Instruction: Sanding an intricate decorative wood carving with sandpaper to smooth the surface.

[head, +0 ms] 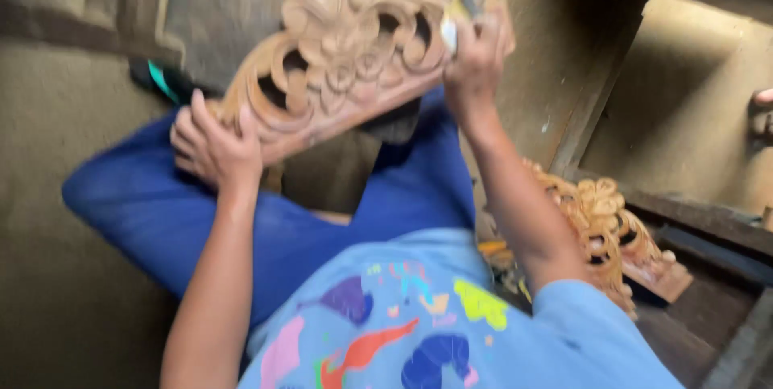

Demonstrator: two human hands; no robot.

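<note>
Carved wooden panel (338, 63) sits tilted above my lap at twelve o'clock. My left hand (216, 146) clamps its lower end, fingers curled together; my right hand (475, 55) grips its upper end. Another carving (604, 228) lies at three o'clock.

Second carved panel (600, 224) beside right arm

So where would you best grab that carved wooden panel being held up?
Probably by the plain straight rail along the carved panel's lower edge, coming from below near each end. It is solid and flat, unlike the pierced scrollwork above. The left hand already grips its low end, the right hand the raised end.
</note>
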